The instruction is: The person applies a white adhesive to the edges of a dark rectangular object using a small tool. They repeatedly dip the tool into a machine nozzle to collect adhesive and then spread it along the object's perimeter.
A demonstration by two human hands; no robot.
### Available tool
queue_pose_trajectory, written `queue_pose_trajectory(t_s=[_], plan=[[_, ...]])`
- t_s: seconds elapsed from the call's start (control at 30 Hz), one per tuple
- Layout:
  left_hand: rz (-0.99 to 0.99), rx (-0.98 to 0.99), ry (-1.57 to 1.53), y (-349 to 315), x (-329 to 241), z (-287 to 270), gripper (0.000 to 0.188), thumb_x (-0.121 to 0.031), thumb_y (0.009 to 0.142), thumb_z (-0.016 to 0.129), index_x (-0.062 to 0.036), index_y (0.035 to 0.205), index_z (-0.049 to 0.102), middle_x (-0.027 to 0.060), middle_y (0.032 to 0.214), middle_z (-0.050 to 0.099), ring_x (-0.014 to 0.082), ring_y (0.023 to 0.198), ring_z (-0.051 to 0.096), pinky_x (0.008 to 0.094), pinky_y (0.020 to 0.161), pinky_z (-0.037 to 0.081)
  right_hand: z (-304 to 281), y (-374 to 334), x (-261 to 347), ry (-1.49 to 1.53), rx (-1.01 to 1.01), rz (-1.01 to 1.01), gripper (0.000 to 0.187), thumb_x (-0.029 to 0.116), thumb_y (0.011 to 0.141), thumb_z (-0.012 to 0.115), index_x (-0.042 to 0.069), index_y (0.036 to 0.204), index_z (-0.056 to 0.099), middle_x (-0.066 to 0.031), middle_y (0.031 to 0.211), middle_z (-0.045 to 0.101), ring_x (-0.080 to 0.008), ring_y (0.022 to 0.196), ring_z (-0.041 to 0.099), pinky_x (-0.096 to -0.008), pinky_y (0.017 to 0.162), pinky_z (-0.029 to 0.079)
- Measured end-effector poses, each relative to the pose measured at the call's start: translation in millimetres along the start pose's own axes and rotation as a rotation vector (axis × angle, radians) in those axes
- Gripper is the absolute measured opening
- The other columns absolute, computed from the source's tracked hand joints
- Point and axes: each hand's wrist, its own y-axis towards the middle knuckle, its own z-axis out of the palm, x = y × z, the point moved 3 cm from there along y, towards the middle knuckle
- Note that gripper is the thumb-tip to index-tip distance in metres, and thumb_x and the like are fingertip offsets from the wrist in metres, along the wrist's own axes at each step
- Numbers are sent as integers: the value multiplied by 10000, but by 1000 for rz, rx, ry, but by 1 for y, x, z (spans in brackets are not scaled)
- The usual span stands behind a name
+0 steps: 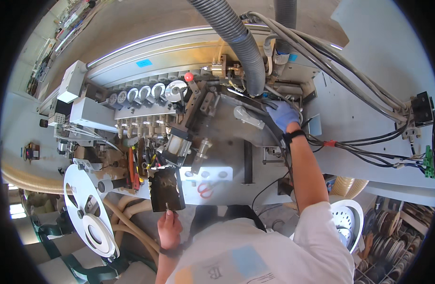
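Low in the middle, my left hand [169,230] is bare and closed round the short rod handle of a dark open metal tray [167,190]. The tray has ragged, crusted edges and brown residue inside. My right hand [283,115], in a blue glove, reaches into the machine at the foot of a thick grey ribbed hose [243,45]. Its fingers are bent in among dark metal parts, and what they grip is hidden. Beside it lies a pale rounded lever [248,117] over a grey metal plate.
Left of centre stand a row of round rollers [158,92], a red ball knob [188,76] and several hand tools [134,168]. Red-handled scissors [205,190] lie on the front ledge. A white reel [91,213] stands lower left. Cables [359,146] run along the right.
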Motion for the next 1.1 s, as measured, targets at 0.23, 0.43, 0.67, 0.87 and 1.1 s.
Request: queue_pose_trajectory(t_s=[0.23, 0.43, 0.67, 0.87, 1.1], plan=[[-20, -10, 13, -8, -4, 11, 325, -342, 1112, 563, -50, 974, 599, -64, 637, 424, 50, 503, 358, 254, 467, 282, 19, -139, 2, 665, 13, -106, 316, 198, 988, 671, 29, 1246, 738, -130, 984, 794, -206, 812, 716, -341, 755, 556], [8, 48, 29, -10, -13, 21, 326, -341, 1112, 559, -48, 981, 609, -70, 642, 441, 49, 505, 368, 254, 467, 287, 61, -224, 28, 801, 320, -54, 298, 155, 1040, 603, -16, 1260, 707, -95, 806, 728, -147, 667, 651, -301, 633, 517], [23, 32, 20, -16, -15, 18, 342, -330, 1126, 530, -26, 986, 602, -64, 614, 381, 50, 492, 320, 252, 456, 247, 74, -234, 45, 1025, 483, -12, 303, 214, 1092, 534, -8, 1177, 722, -71, 693, 669, -133, 592, 599, -289, 560, 470], [90, -103, -184, -24, 2, -17, 344, -347, 1111, 569, -34, 970, 598, -57, 620, 381, 64, 497, 318, 259, 454, 244, 102, -237, 70, 917, 697, 98, 297, 221, 1065, 567, 7, 1228, 694, -101, 962, 769, -164, 691, 702, -321, 642, 551], [72, -465, -310, -39, 38, -114, 323, -354, 1098, 600, -75, 936, 590, -68, 616, 368, 65, 485, 307, 259, 442, 240, 195, -266, 126, 396, 918, -396, 340, 229, 1022, 585, 62, 1315, 638, -200, 1065, 756, -332, 931, 757, -436, 845, 566]])
